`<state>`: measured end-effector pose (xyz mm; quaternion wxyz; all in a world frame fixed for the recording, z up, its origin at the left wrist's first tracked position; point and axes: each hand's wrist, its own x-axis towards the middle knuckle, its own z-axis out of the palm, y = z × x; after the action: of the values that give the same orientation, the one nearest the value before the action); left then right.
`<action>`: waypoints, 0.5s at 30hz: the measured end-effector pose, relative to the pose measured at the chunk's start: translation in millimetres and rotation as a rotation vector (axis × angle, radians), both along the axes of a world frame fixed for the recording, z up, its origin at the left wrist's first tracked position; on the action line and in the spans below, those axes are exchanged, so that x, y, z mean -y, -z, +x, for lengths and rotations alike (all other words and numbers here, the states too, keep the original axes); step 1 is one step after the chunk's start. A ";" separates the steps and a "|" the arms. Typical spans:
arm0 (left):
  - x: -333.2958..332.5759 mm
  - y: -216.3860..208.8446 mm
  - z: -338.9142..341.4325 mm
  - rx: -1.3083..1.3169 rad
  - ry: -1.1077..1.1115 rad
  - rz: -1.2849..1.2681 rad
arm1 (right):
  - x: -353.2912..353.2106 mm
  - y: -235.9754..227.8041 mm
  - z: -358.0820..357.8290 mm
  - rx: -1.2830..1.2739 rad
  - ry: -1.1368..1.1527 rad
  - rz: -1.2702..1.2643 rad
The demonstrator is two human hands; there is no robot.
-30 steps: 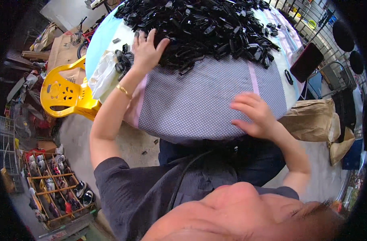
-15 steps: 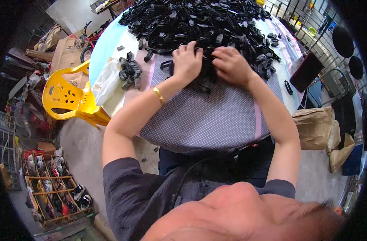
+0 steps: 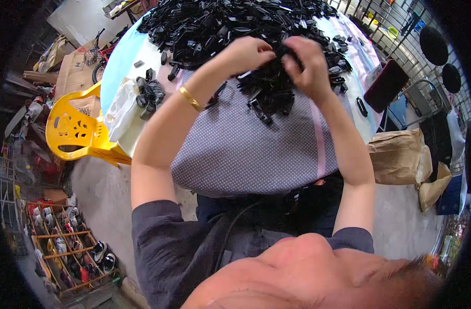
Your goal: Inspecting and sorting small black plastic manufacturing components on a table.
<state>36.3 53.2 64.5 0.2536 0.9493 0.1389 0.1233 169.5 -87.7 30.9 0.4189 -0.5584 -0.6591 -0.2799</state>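
A large heap of small black plastic pieces [image 3: 209,36], shiny and narrow, spreads over the far half of the round table. My left hand [image 3: 248,54], with a gold bangle on its wrist, is above the near edge of the heap, its fingers curled together; what they pinch is hidden. Just to its right, my right hand [image 3: 308,64] has bent fingers over the same pieces and is smeared by motion. Below and between the hands, a clump of black pieces [image 3: 271,95] extends onto the dotted grey tablecloth [image 3: 251,154].
Left of the heap are a white bag [image 3: 123,105] and some dark grey pieces [image 3: 149,93]. A yellow chair [image 3: 73,126] stands beside the table. At the right are a dark phone-like slab [image 3: 386,86] and brown paper bags [image 3: 397,154]. A shoe rack [image 3: 65,247] is lower left.
Both hands have risen from the pieces, and the left hand has turned, its fingers now curled rightward. More black pieces show on the cloth between them. The whole view has shifted slightly.
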 end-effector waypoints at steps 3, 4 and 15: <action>-31.9 -0.3 -17.7 0.271 -0.112 0.049 | 12.1 0.9 -59.7 0.166 -0.288 -0.359; -40.3 -3.2 -26.8 0.296 -0.170 0.010 | 13.3 4.3 -72.2 0.237 -0.329 -0.447; -52.2 43.1 -59.7 0.288 -0.039 0.349 | -10.3 20.4 -22.2 0.225 0.092 -0.290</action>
<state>-23.4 105.4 21.4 0.1001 0.9486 0.0960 0.2845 147.3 -77.4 10.5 0.2445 -0.6078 -0.7089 -0.2615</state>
